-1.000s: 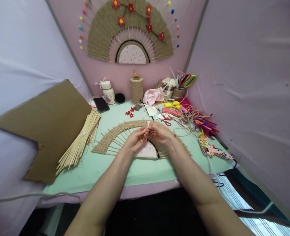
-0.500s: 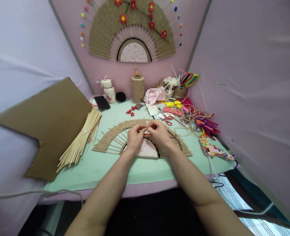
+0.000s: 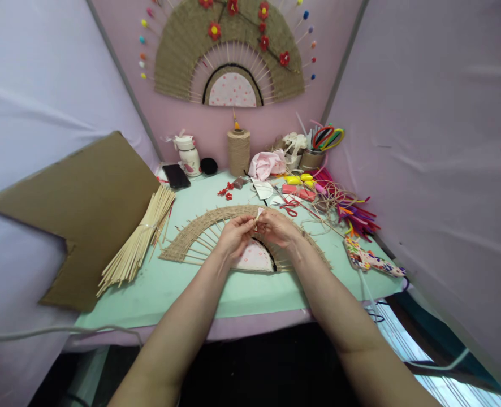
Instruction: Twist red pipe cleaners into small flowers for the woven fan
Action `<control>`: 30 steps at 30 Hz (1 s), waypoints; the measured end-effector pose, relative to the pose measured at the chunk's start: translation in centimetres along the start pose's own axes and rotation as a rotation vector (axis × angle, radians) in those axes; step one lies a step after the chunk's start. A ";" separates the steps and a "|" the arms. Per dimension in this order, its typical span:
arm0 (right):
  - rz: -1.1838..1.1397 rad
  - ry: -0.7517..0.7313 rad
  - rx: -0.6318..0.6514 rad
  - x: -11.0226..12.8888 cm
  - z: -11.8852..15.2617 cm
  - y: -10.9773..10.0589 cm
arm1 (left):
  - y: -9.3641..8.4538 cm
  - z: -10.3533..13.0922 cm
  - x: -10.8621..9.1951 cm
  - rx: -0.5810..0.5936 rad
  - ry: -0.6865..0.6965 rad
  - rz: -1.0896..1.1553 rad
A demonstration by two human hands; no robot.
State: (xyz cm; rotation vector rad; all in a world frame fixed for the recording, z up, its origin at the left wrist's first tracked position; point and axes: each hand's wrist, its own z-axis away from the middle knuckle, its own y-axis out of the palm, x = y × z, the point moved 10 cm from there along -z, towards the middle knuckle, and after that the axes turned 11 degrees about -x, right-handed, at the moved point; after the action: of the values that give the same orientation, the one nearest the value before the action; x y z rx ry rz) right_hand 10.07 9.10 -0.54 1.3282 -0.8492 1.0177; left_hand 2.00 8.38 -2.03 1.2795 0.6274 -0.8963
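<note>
Fingertips of my left hand (image 3: 236,234) and my right hand (image 3: 277,227) meet in a pinch. Between them is a small whitish piece (image 3: 259,212), its top poking out above the fingers; its exact kind I cannot make out. Both hands are over a woven fan (image 3: 191,236) of twine and thin sticks lying on the table, and they hide part of its middle. At the fan's base, a half-round of white cloth with pink dots (image 3: 253,257) has a black edging. Red-handled scissors (image 3: 290,211) lie just behind my right hand.
At left, a bundle of sticks (image 3: 140,240) lies by brown cardboard (image 3: 93,209). Behind stand a twine spool (image 3: 238,152) and white bottle (image 3: 188,154). Red flowers (image 3: 225,191), loose twine (image 3: 333,198) and a cloth-wrapped glue gun (image 3: 367,257) also lie around. A finished fan (image 3: 174,62) hangs above.
My right hand has rolled palm-up somewhat, and its fingers have spread a little. The whitish piece has shifted slightly right and now leans. A red strip below the hands is now covered.
</note>
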 end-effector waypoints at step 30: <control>0.573 -0.566 -0.285 3.6 1.2 -1.3 | -2.4 0.0 -3.7 -0.248 0.417 -0.419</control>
State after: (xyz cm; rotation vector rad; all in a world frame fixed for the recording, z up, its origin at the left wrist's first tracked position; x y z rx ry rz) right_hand 12.66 8.31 2.47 1.1569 -1.8091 0.9008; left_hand -2.03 9.07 -0.26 1.1327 1.3313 -0.8569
